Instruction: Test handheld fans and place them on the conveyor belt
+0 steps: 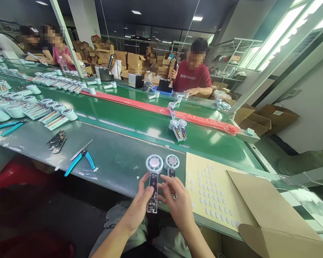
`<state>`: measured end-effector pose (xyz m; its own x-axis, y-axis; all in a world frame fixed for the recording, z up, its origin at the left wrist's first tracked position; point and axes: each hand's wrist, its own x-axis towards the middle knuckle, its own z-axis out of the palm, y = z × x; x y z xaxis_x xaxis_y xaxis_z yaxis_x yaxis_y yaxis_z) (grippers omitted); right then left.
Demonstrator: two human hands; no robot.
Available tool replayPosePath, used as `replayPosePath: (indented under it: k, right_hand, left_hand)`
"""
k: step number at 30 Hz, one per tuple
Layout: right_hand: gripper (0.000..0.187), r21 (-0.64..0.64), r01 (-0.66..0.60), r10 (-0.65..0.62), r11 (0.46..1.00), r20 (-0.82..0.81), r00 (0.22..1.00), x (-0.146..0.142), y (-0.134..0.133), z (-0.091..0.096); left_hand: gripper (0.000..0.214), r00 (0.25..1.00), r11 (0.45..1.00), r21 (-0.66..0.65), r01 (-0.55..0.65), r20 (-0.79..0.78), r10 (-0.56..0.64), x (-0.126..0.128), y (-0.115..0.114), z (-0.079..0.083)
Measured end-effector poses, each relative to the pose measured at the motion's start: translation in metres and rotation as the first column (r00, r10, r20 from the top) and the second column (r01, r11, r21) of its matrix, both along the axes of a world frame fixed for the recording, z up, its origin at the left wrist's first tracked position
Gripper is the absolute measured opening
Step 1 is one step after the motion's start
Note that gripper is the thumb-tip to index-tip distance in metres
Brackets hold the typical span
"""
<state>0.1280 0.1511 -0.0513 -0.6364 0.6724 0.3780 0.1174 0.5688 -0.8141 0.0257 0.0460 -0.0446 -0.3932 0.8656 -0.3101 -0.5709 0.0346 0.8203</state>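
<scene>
Stacked brown cardboard boxes [134,62] fill the back of our workroom, behind a long, glossy green work surface [129,125]. At its near edge, in front of our body, we have a light-blue, round-headed fan with a black circuit board along its handle [154,181], tilted head-away, board side up. Our left hand [138,200] is closed around the handle, thumb over the board. Our right hand [178,197] is half open just beside it, fingers bent and apart; we cannot tell whether its fingertips touch anything. Partly behind that hand lies a second light-blue fan [172,162], its head near the first.

To the right we see a pale-yellow sheet dotted with small white ovals [218,171], partly under a folded brown cardboard piece [274,204]. To the left lie blue-handled metal pliers [74,165] and, farther along, a small pile of dark circuit boards [57,141]. Beyond, two more fans [178,129] stand close together near a long red strip [140,104]. Across from us sits a co-worker in a dark red shirt [195,77].
</scene>
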Motion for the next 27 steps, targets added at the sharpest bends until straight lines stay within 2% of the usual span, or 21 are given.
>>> replayPosePath:
  k: [2,4,6,8,11,13,15,16,18,20,21,23,27]
  right_hand:
    - [0.028,-0.042,0.175,-0.173,0.984,0.044,0.984,0.008,0.010,-0.007]
    - [0.036,-0.096,0.280,-0.256,0.955,0.204,0.945,0.013,0.020,-0.013]
    - [0.045,-0.169,0.293,-0.214,0.941,0.373,0.903,0.012,0.030,-0.018]
    - [0.047,-0.219,0.283,-0.159,0.934,0.454,0.877,0.006,0.038,-0.020]
    - [0.029,-0.310,0.258,-0.080,0.915,0.486,0.870,-0.001,0.049,-0.016]
    - [0.016,-0.426,0.213,0.026,0.879,0.489,0.872,0.000,0.058,-0.009]
    - [0.018,-0.586,0.149,0.164,0.797,0.446,0.880,0.007,0.065,-0.001]
    - [0.022,-0.674,0.112,0.237,0.730,0.403,0.884,0.013,0.068,0.003]
    - [0.038,-0.827,0.035,0.364,0.561,0.284,0.887,0.025,0.068,0.008]
    - [0.052,-0.906,-0.015,0.407,0.422,0.175,0.896,0.035,0.064,0.009]
    - [0.056,-0.922,-0.024,0.393,0.387,0.142,0.908,0.039,0.060,0.007]
    - [0.059,-0.928,-0.017,0.323,0.372,0.112,0.940,0.044,0.050,0.001]
    - [0.057,-0.919,0.019,0.126,0.394,0.074,0.989,0.046,0.029,-0.011]
  left_hand:
    - [0.042,0.998,0.998,-0.027,0.053,0.038,-0.052,-0.004,-0.001,0.000]
    - [0.034,0.994,0.994,-0.047,0.095,0.064,-0.092,-0.006,-0.001,-0.001]
    - [0.033,0.991,0.992,-0.063,0.111,0.078,-0.106,-0.007,0.000,-0.004]
    - [0.032,0.994,0.993,-0.072,0.088,0.077,-0.083,-0.006,0.003,-0.009]
    - [0.026,0.996,0.996,-0.085,0.027,0.086,-0.020,-0.002,0.011,-0.018]
    - [0.022,0.995,0.997,-0.083,0.006,0.100,0.002,0.000,0.016,-0.021]
    - [0.020,0.994,0.998,-0.061,0.001,0.110,0.006,0.001,0.020,-0.023]
    - [0.020,0.993,0.999,-0.045,0.001,0.117,0.004,0.002,0.021,-0.023]
    - [0.025,0.991,1.000,-0.012,0.020,0.135,-0.018,0.001,0.022,-0.023]
    - [0.029,0.989,0.999,0.016,0.041,0.144,-0.043,0.001,0.022,-0.023]
    - [0.029,0.989,0.998,0.023,0.051,0.140,-0.054,0.001,0.021,-0.023]
    - [0.026,0.991,0.998,0.020,0.067,0.115,-0.069,0.002,0.020,-0.024]
    - [0.023,0.996,0.997,0.007,0.071,0.059,-0.071,0.004,0.018,-0.023]
